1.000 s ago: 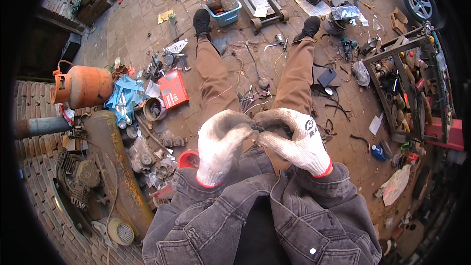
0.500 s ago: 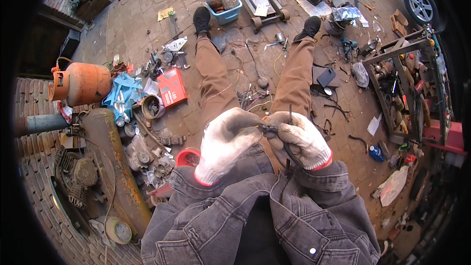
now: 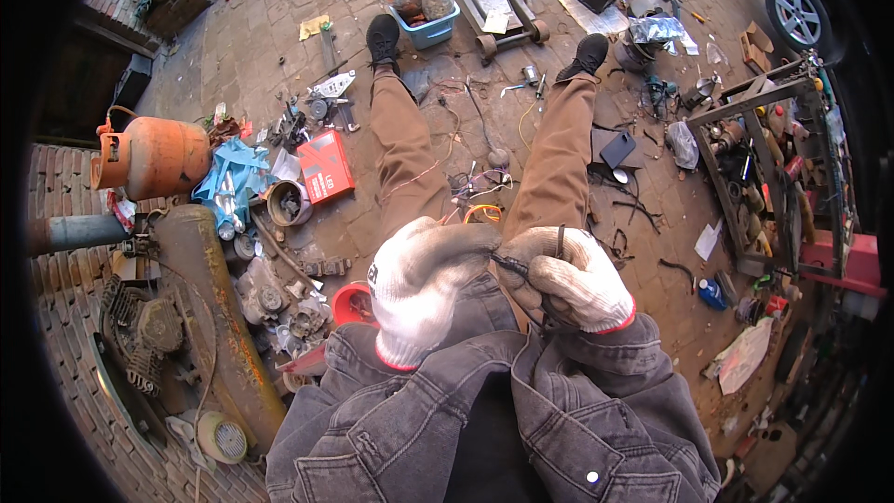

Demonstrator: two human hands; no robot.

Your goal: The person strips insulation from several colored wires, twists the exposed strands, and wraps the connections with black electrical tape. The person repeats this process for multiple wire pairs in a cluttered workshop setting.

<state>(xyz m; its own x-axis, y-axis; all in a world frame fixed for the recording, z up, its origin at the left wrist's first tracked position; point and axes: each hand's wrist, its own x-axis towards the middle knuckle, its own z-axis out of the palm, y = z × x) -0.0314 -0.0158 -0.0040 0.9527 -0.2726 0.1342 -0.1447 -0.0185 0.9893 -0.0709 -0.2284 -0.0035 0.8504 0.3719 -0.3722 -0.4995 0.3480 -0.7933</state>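
Note:
Both my hands wear white knit work gloves with soiled palms and fingers and meet above my lap. My left hand (image 3: 424,284) is closed, thumb and fingers pinching one end of a black wire (image 3: 510,264). My right hand (image 3: 573,281) is closed on the same wire just to the right. A thin black strand sticks up past the right fingers, and a black length hangs below them. Orange and yellow wires (image 3: 482,213) loop out beyond the left fingers. The gloves hide much of the join between the hands.
On the brick ground to the left are a red box (image 3: 326,166), an orange gas cylinder (image 3: 163,158), a red bowl (image 3: 354,303) and metal parts. A blue basin (image 3: 431,28) and a floor jack (image 3: 482,0) stand ahead. A phone (image 3: 617,149) and a metal frame (image 3: 745,130) are right.
Both hands have shifted slightly downward, and the left has turned. The orange and yellow wires now show as a loop above the left fingers. The black wire slants more between the hands.

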